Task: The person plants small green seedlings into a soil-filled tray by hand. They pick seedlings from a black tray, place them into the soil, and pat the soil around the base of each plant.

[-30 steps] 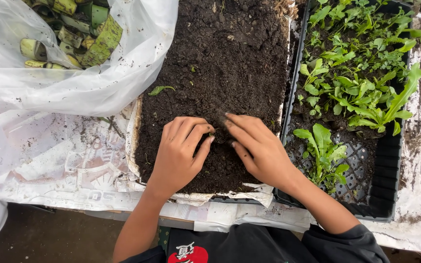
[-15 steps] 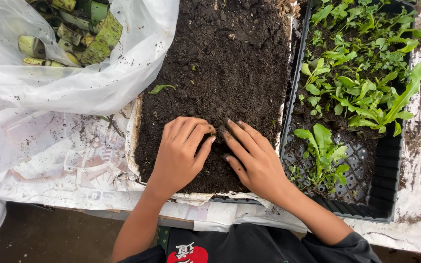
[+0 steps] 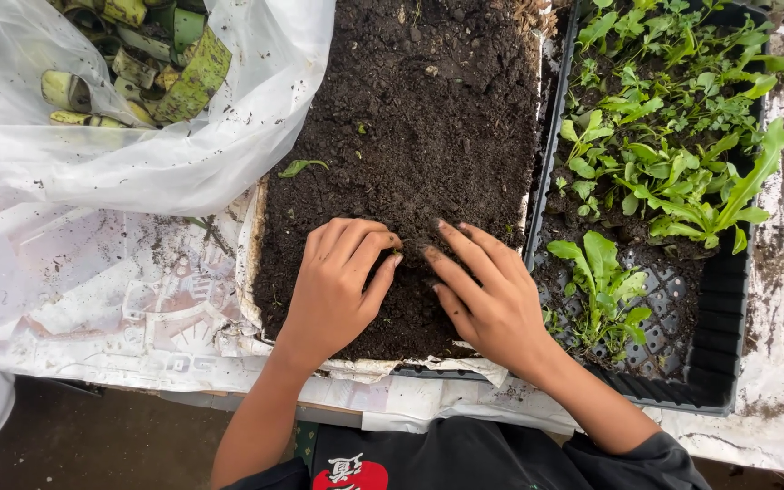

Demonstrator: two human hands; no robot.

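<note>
Both hands flat-ish on dark soil heaped in a shallow white-edged tray on the bench. Left hand palm down, fingers curled, fingertips digging into soil near the tray's front edge. Right hand just beside it, fingers spread and angled inward, tips meeting soil close to the left's. Neither grip closed on anything visible; both loose, pressing or pinching soil between them. Cannot tell if a seedling sits in the gap. Black seedling tray with green seedlings touches the soil tray on the right. Clear plastic bag holding cut green stem pieces lies upper left. Judgement: step goes well if pressure stays light and even, fingertips firm soil toward the middle, and no soil is pushed over the near rim
</note>
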